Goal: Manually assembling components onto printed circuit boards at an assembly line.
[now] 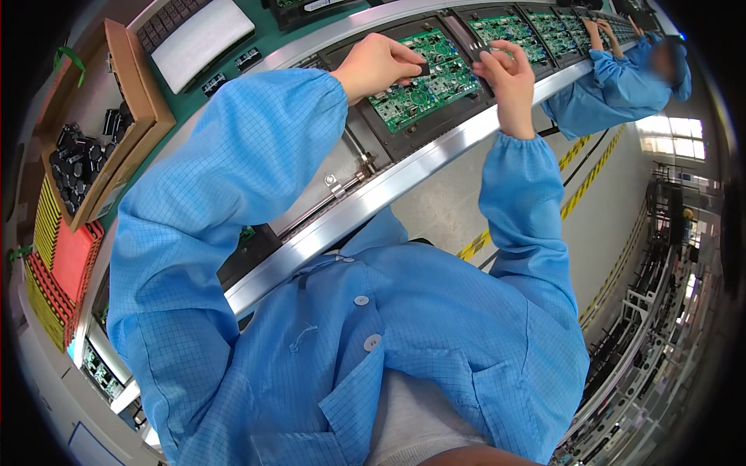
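Ahead of me, a green circuit board (pixel 420 109) packed with small parts sits in a black carrier frame (pixel 374 133) on the conveyor. My left hand (pixel 379 66) is over the board's left half, thumb and fingers pinched at a small black part (pixel 423 70), mostly hidden by the fingertips. At the board's right edge, my right hand (pixel 507 76) pinches a black component (pixel 477 56) with several pale metal legs pointing up and away. Its lower end is hidden by the fingers. Blue sleeves cover both my forearms.
More boards (pixel 509 39) in carriers line the conveyor to the right, where a co-worker in blue (pixel 614 81) works. A metal rail (pixel 435 167) edges the near side. At left, a cardboard box (pixel 116 147) holds black components beside a white pad (pixel 203 43) and red-yellow striped bins (pixel 58 264).
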Demonstrator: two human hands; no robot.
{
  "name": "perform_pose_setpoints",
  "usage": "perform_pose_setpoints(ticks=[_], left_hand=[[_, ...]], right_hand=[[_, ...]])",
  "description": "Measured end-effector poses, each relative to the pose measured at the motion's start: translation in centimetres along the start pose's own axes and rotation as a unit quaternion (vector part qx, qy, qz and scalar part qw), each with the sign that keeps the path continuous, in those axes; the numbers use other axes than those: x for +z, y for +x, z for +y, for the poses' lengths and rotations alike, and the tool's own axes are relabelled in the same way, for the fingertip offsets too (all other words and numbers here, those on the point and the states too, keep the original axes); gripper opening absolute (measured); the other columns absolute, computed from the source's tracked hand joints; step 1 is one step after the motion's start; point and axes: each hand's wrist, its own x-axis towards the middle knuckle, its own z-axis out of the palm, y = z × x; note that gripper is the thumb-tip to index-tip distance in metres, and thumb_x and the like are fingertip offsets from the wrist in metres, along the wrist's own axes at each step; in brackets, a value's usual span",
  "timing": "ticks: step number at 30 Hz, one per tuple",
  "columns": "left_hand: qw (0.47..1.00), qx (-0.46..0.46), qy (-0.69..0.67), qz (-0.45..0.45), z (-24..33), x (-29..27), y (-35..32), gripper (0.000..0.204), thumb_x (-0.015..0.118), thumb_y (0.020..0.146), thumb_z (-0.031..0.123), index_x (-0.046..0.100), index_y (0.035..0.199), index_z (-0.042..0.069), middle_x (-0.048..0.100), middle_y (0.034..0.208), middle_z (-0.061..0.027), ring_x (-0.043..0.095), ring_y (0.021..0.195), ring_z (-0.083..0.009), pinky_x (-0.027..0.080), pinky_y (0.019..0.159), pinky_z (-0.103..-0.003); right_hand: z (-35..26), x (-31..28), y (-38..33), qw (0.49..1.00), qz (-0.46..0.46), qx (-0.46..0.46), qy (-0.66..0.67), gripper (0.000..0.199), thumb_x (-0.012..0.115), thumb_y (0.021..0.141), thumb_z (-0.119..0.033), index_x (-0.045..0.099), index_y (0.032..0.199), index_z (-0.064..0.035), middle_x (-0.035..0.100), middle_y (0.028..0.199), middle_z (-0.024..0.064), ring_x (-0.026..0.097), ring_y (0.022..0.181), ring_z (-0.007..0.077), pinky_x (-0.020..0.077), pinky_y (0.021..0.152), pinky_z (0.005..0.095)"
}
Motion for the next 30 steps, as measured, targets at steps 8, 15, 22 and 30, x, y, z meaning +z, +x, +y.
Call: perform_pose_setpoints(ticks=[8, 15, 22, 30], left_hand=[[0.998, -0.049, 0.043, -0.022, 0.3, 0.6, -1.4, 0.024, 0.076, 0.09, 0.021, 0.079, 0.108, 0.005, 0.074, 0.084, -0.0047, 0.065, 0.064, -0.0093, 0.056, 0.064, -0.024], [0.985, 0.048, 0.166, -0.028, -0.8, 2.1, -1.7, 0.022, 0.078, 0.086, 0.015, 0.077, 0.105, 0.003, 0.075, 0.085, -0.0078, 0.071, 0.069, -0.0137, 0.058, 0.066, -0.029], [0.957, 0.083, 0.277, -0.017, -1.4, 2.9, -1.7, 0.024, 0.078, 0.084, 0.016, 0.076, 0.103, 0.002, 0.076, 0.09, -0.0118, 0.073, 0.082, -0.0245, 0.058, 0.076, -0.036], [0.923, 0.045, 0.381, -0.024, -1.0, 3.9, -1.5, 0.021, 0.074, 0.088, 0.025, 0.078, 0.103, 0.011, 0.077, 0.094, -0.0082, 0.073, 0.088, -0.028, 0.058, 0.079, -0.04]], right_hand=[[2.2, -6.1, 1.7, 0.925, -0.222, -0.069, -0.302, 0.026, 0.071, 0.092, -0.002, 0.075, 0.117, -0.0042, 0.073, 0.097, 0.0016, 0.066, 0.086, 0.0086, 0.0507, 0.077, 0.0215], [4.4, -6.1, 2.7, 0.882, -0.241, -0.218, -0.343, 0.016, 0.076, 0.086, -0.003, 0.077, 0.102, -0.006, 0.065, 0.09, -0.0012, 0.048, 0.071, 0.0072, 0.0392, 0.062, 0.024], [3.8, -6.2, 3.5, 0.871, -0.305, -0.158, -0.352, 0.013, 0.076, 0.087, -0.004, 0.077, 0.1, -0.0055, 0.066, 0.092, -0.0024, 0.049, 0.071, 0.007, 0.0384, 0.061, 0.0239], [4.7, -5.9, 3.9, 0.869, -0.322, -0.14, -0.349, 0.012, 0.077, 0.086, -0.004, 0.076, 0.098, -0.0058, 0.069, 0.09, -0.0001, 0.056, 0.077, 0.0096, 0.041, 0.065, 0.0258]])
